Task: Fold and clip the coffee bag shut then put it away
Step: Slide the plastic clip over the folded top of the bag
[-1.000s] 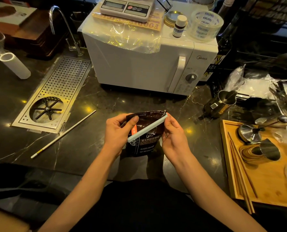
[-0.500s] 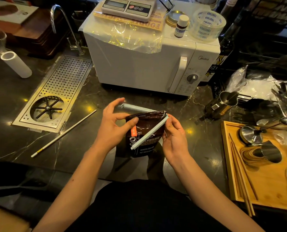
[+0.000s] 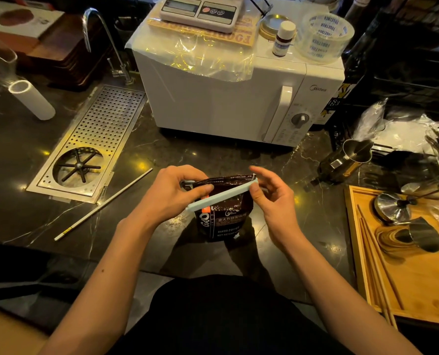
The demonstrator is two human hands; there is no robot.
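Note:
A dark brown coffee bag (image 3: 223, 221) stands upright on the black marble counter (image 3: 162, 155), its top folded over. A long pale blue clip (image 3: 223, 197) lies slanted across the bag just under the folded top. My left hand (image 3: 172, 193) pinches the clip's left part against the bag, thumb on the front and fingers behind. My right hand (image 3: 272, 201) holds the clip's right end between thumb and forefinger, with the other fingers spread. Whether the clip has snapped closed is hidden by my fingers.
A white microwave (image 3: 238, 98) stands right behind the bag, with a scale (image 3: 200, 10) and tape roll (image 3: 323, 34) on top. A steel drip tray (image 3: 90, 142) and thin white stick (image 3: 103, 204) lie left. A wooden tray (image 3: 405, 290) with metal tools sits right, a steel pitcher (image 3: 351, 157) beyond it.
The clip's rear arm, swung open behind the bag half a second ago, has come down onto the bag top. My left hand has closed over it; my right fingers have loosened.

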